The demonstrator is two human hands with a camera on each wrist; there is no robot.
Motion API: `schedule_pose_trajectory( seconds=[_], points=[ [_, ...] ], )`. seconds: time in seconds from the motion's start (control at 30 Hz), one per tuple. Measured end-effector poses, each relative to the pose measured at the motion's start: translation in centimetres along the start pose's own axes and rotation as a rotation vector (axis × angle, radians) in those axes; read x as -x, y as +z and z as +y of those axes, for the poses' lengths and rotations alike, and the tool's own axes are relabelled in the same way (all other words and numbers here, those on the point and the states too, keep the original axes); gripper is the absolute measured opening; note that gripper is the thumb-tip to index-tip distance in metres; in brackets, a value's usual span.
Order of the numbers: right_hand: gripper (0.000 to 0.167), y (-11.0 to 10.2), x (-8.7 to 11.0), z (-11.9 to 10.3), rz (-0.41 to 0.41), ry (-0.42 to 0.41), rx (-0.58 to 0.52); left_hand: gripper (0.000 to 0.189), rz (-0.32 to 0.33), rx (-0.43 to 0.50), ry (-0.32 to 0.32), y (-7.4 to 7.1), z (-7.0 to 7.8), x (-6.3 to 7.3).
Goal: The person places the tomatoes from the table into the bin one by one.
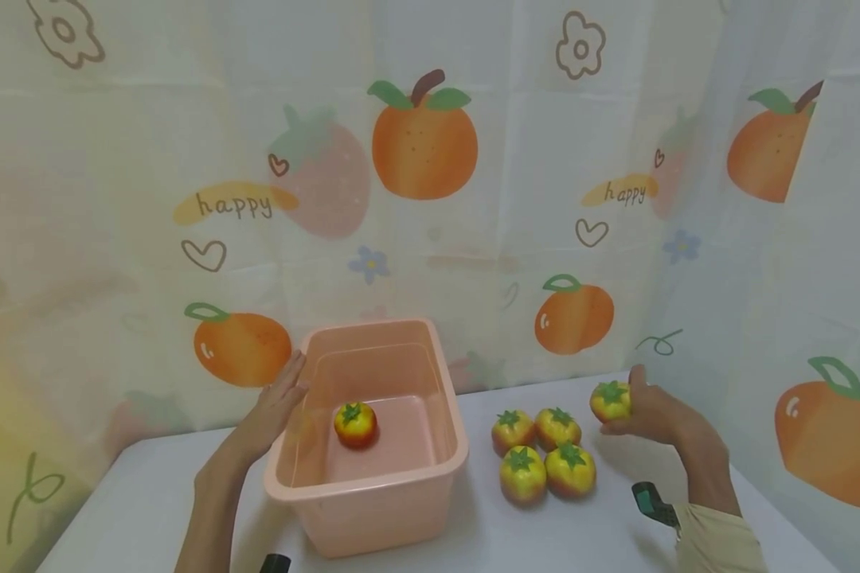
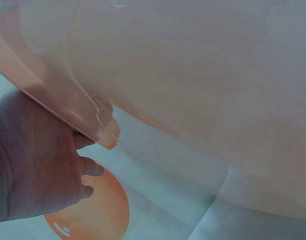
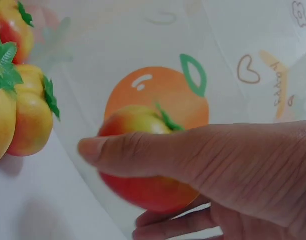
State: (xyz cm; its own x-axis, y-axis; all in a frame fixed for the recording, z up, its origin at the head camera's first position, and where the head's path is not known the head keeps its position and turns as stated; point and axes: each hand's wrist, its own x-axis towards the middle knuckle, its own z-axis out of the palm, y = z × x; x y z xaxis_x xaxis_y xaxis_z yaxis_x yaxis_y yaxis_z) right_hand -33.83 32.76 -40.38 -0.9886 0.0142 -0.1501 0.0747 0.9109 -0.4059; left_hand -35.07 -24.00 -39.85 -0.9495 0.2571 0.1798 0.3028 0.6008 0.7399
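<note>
- The right hand [image 1: 662,414] grips a yellow-and-red fruit [image 1: 611,401] with a green leafy cap; in the right wrist view the thumb lies across its side, with other fingers below it.
- This held fruit is at the right, near the back of the desk [image 1: 530,541]; whether its underside touches the surface I cannot tell.
- The left hand [image 1: 272,410] is open, its fingers stretched out along the outer left side of the pink tub [image 1: 380,513], at the rim.
- The tub stands upright on the desk, left of the loose fruits, its open top showing the inside.
- One fruit [image 1: 356,425], yellow above and red below, sits on the tub floor with its green cap up, towards the left wall.
- Four more fruits of the same kind stand in a close cluster between the tub and the right hand: a back left one [image 1: 514,432], a back right one [image 1: 558,430], a front left one [image 1: 523,476] and a front right one [image 1: 571,470].
- A beige sleeve [image 1: 720,541] covers the right forearm, with a dark device [image 1: 652,503] beside the wrist.
- Behind the desk hangs a pale curtain [image 1: 502,159] printed with oranges, strawberries, hearts, flowers and the word "happy".
</note>
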Motion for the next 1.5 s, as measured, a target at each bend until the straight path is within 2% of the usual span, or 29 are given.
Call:
schedule_pose_trajectory(
  seconds=[0.23,0.4,0.67,0.77,1.07,1.23,1.37,1.5],
  points=[
    [0.115,-0.3,0.4,-0.7,0.179,-0.115,-0.009,0.070,-0.003,0.001,-0.004,0.1,-0.1,-0.1],
    [0.102,-0.4,0.6,-1.2,0.247,-0.153,-0.025,0.070,-0.006,0.000,-0.010,0.1,-0.2,-0.1],
    [0.107,-0.5,0.5,-2.2,0.358,-0.151,0.004,0.069,-0.003,0.001,-0.010,0.0,-0.2,-0.1],
    [0.102,-0.5,0.6,-2.5,0.385,-0.152,0.010,0.070,0.000,-0.003,-0.004,0.0,-0.3,-0.1],
    [0.092,-0.2,0.9,-4.0,0.420,-0.163,-0.071,0.071,-0.005,0.002,-0.012,0.1,-0.1,-0.2],
    [0.093,-0.3,1.1,-5.4,0.391,-0.187,-0.168,0.071,-0.004,-0.003,-0.009,0.1,-0.1,-0.2],
    [0.092,-0.3,1.7,-6.7,0.364,-0.236,-0.212,0.072,-0.004,-0.011,-0.015,0.1,-0.1,-0.2],
    [0.082,-0.1,2.4,-8.4,0.358,-0.332,-0.223,0.071,-0.005,-0.013,-0.018,0.1,-0.1,-0.2]
  ],
)
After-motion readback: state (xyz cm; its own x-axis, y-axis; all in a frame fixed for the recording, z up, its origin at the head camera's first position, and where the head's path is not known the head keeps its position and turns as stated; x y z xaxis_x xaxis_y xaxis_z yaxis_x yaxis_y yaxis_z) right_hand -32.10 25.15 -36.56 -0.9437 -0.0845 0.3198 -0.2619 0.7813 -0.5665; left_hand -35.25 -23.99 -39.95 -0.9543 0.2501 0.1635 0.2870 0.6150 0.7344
